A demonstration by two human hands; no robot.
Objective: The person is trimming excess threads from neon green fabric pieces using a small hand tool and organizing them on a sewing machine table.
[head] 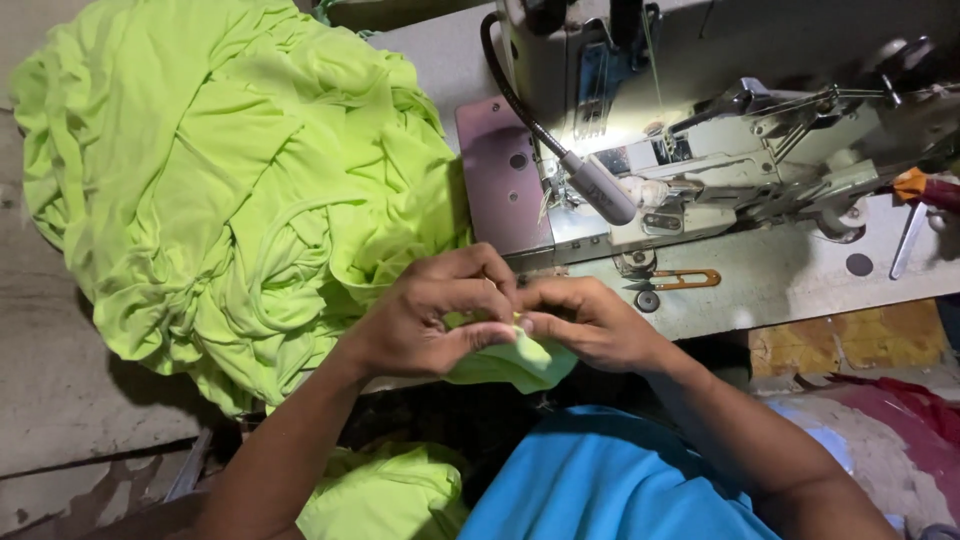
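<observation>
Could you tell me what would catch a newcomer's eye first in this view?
First, the big heap of lime-green fabric piled at the left of the table. Next, the left hand and right hand meeting at the centre, pinching a small piece of green cloth between their fingertips. Behind them, at upper right, a sewing machine stands lit by a small lamp on a bendy neck.
</observation>
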